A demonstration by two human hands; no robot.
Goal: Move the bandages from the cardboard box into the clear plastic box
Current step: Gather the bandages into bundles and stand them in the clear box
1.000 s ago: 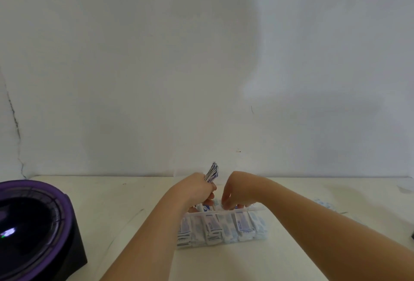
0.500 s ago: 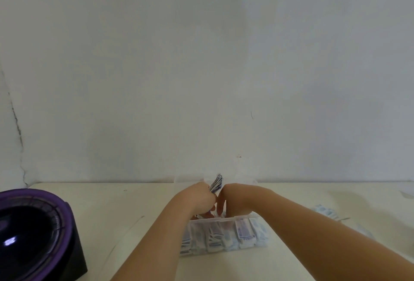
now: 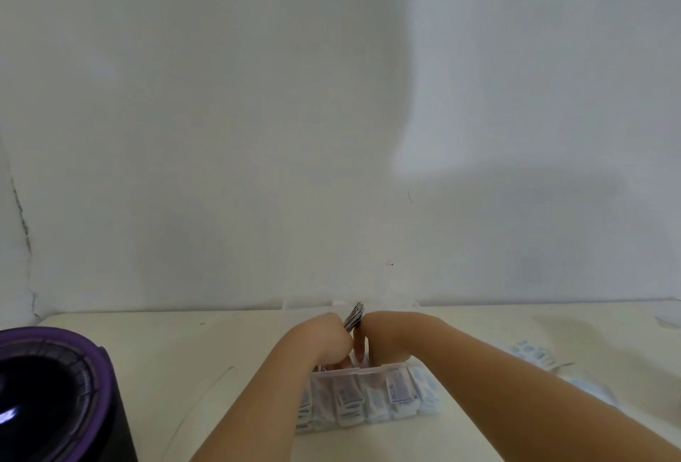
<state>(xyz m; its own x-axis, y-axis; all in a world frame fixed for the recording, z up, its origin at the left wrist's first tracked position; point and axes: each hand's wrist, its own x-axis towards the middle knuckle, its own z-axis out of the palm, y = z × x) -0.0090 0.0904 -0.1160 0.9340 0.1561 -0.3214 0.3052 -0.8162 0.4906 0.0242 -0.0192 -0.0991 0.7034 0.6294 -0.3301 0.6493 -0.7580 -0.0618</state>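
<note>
1. Several wrapped strips, fanned at the top, make up the bundle of bandages (image 3: 354,315). It sticks up at a tilt from the left hand (image 3: 320,340), whose grip is curled tight round its lower end.
2. That bundle is held over the far, 12 o'clock side of the clear plastic box (image 3: 368,371), above the box's rim.
3. The right hand (image 3: 385,338) is pressed against the bundle from 3 o'clock, with its thumb (image 3: 359,345) pointing down into the box. Its other fingers are hidden behind the back of the hand, so I cannot tell whether this grip holds anything.
4. Inside the box, packed bandages (image 3: 396,393) stand on edge in a row along the near, 6 o'clock wall, blue print facing the camera.
5. A see-through lid (image 3: 309,308) rises at the box's 12 o'clock edge, faint against the wall (image 3: 331,130).
6. The box sits on a pale worktop (image 3: 184,351).
7. Loose bandages (image 3: 530,351) lie on the worktop at about 3 o'clock from the box, well apart from it.
8. A purple-rimmed black object (image 3: 55,388) stands at 9 o'clock, at the picture's left edge.
</note>
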